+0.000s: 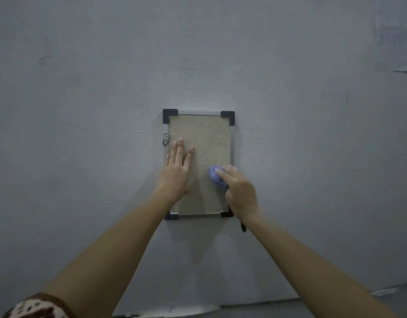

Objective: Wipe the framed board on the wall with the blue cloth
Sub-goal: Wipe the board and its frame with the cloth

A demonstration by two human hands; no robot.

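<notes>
At the picture's seven o'clock corner a brown-and-cream patterned sleeve [37,306] edges in, and a bare forearm runs from it up toward the centre. The grey-blue wall [83,88] fills nearly everything behind. The left hand [175,171] lies flat on the framed board [207,134], fingers straight and a little spread, tips pointing to twelve o'clock. It covers the board's eight-to-nine o'clock part, its outer edge over the left rail. Just beside the fingertips, at the board's ten o'clock side, a small metal hanger tab [165,139] sits on the frame. The board hangs upright at the middle of the view, a speckled beige panel in a thin silver frame with black corner pieces [227,114]. At the board's four o'clock part the blue cloth [215,177] is bunched into a wad against the panel, close to the right rail. The right hand [240,191] is curled round it, forefinger laid over the wad, pressing it to the surface. Below that wrist, at the board's five o'clock corner, a small dark thing [243,226] shows against the wall; what it is cannot be told.
</notes>
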